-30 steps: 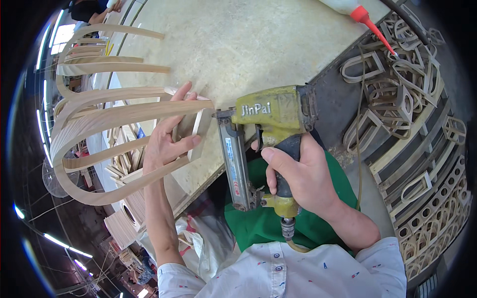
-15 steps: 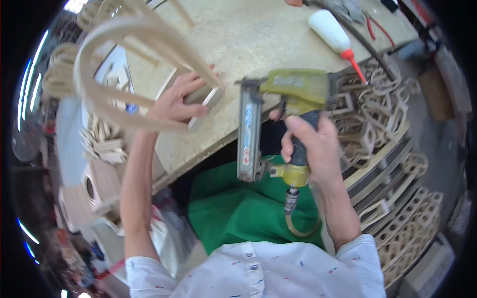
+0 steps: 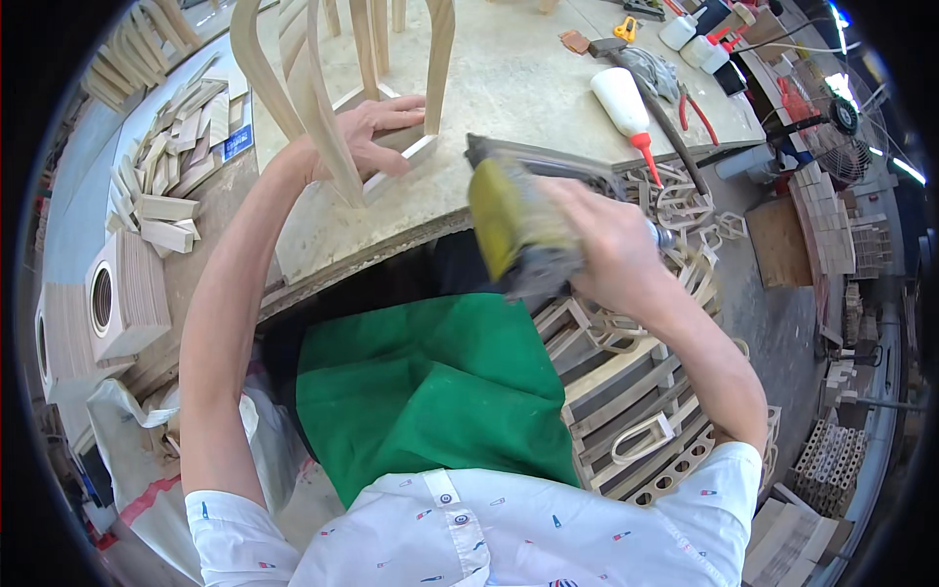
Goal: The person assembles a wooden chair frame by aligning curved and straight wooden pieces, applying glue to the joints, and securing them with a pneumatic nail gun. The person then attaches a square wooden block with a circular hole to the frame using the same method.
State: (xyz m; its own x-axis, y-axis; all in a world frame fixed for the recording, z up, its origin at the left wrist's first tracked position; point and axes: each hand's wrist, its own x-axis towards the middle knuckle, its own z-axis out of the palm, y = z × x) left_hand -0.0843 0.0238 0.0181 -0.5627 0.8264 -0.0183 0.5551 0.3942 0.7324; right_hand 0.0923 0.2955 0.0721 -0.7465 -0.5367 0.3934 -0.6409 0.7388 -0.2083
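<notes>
A pale wooden frame (image 3: 321,108), like a small chair with bent legs, stands on the worktable (image 3: 489,64). My left hand (image 3: 370,135) grips its low rails, the fingers over one side and the thumb toward the near edge. In my right hand (image 3: 611,235) is a yellow and black pneumatic nail gun (image 3: 509,220), held off the table's front edge and slightly blurred. It is turned sideways, its nose apart from the frame. The fingers around its handle are mostly hidden behind the back of my hand.
A white glue bottle (image 3: 618,103) with a red nozzle and red-handled pliers (image 3: 696,115) lie at the right. Wood offcuts (image 3: 181,147) are heaped at the left near blocks with round holes (image 3: 122,298). Curved wooden parts (image 3: 626,391) fill a rack below the table's right.
The nail gun has swung from upright to sideways in my right hand. The wooden frame has tipped more upright, with my left hand still on it. My view has shifted.
</notes>
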